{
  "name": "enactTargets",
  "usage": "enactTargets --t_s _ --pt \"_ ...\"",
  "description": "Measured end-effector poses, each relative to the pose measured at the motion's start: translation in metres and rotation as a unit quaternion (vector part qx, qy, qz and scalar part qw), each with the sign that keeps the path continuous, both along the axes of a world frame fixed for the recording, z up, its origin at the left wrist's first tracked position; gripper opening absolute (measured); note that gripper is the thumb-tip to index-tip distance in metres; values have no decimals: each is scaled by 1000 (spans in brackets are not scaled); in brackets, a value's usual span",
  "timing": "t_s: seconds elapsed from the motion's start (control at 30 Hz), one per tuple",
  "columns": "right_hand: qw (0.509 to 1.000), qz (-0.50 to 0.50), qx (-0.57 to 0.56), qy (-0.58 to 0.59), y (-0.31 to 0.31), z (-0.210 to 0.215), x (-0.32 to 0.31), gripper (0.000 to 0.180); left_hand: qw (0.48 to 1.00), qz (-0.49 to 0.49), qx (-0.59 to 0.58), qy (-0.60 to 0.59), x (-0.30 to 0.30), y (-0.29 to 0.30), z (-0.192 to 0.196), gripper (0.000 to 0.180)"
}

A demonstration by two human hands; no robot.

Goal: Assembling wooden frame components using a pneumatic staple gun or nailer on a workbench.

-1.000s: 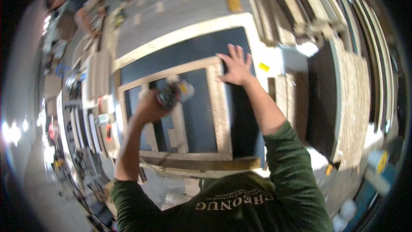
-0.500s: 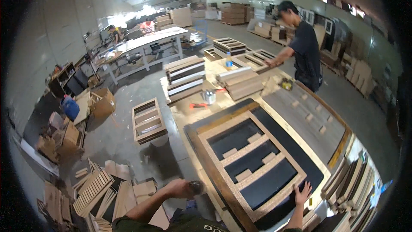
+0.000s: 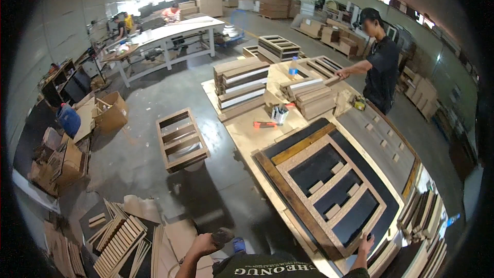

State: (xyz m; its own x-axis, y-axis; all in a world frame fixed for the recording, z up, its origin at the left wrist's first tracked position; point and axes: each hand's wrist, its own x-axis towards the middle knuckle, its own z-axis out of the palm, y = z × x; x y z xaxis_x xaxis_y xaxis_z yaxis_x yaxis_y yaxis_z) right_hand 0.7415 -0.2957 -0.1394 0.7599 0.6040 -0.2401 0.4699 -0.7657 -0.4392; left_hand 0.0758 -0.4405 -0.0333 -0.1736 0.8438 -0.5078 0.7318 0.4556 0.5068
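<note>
The frame (image 3: pixel 332 184) looks like rough, speckled particleboard, the black panel (image 3: pixel 371 169) smooth and matt.

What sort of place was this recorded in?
Probably a woodworking or furniture workshop: a light-brown, ladder-like wooden frame and a stack of brown and white boards share a long, pale wooden worktable.

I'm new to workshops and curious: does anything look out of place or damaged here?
The wooden strips heaped on the floor, left of the left hand, look untidy: they lie at differing angles, while the stacked boards on the workbench sit roughly aligned. That may be ordinary. I see no clear damage.
</note>
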Motion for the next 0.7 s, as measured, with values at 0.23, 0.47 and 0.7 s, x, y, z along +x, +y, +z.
enactTargets --t_s 0.23,0.47,0.7 --pt "999 -20 42 -9 10 17 -49 83 999 39 -10 13 -31 18 18 36" --pt "972 -60 99 -203 11 25 -92 68 997 -15 -53 50 -46 83 2 37" --pt "919 -8 389 61 6 99 -139 37 988 -112 36 98 -63 200 58 35"
